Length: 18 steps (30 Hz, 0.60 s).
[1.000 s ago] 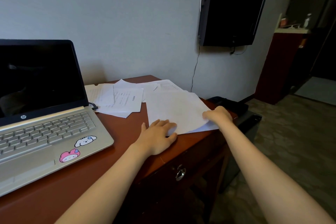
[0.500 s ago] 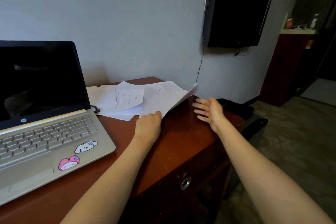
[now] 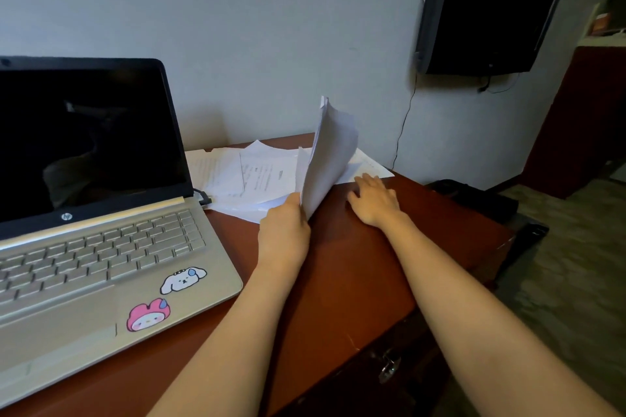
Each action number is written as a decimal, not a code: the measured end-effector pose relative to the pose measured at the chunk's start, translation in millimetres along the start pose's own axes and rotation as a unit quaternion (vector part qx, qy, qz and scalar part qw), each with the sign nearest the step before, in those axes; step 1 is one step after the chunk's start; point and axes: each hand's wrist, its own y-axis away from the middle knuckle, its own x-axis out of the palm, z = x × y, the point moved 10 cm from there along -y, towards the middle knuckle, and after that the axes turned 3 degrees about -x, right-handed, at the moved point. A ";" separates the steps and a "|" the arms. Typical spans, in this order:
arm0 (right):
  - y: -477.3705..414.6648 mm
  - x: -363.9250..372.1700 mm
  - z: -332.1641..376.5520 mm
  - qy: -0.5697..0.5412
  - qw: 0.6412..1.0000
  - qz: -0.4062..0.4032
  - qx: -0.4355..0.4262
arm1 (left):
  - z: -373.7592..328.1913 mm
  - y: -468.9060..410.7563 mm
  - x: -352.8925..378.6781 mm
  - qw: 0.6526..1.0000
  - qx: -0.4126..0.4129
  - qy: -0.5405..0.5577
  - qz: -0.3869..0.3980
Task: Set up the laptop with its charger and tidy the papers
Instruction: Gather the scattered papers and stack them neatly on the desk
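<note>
Left grip [image 3: 284,230] on papers [image 3: 328,159], reddish desk [image 3: 355,264]

left hand [image 3: 284,230]: fingers pinch sheets [image 3: 327,162] | right hand [image 3: 374,201]: fingers spread, palm down

**What colour is each thing**

The laptop [image 3: 101,281] is silver with a black screen [image 3: 84,139]. The pink sticker [image 3: 148,315] has a pale face. The dog sticker [image 3: 183,276] is white with a blue spot. The papers [image 3: 264,176] are white with dark lines. The desk [image 3: 355,264] is red-brown. The wall [image 3: 237,27] is pale grey. The TV [image 3: 491,10] is black.
</note>
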 end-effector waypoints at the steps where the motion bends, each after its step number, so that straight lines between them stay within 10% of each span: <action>1: -5.1 3.7 1.0 0.003 1.000 0.013 -0.003 | -0.8 -0.4 1.7 1.000 0.000 0.003 0.003; 18: 2.5 0.3 -2.1 0.060 0.997 0.011 -0.039 | -13.7 -2.0 -21.7 0.998 0.021 0.034 -0.047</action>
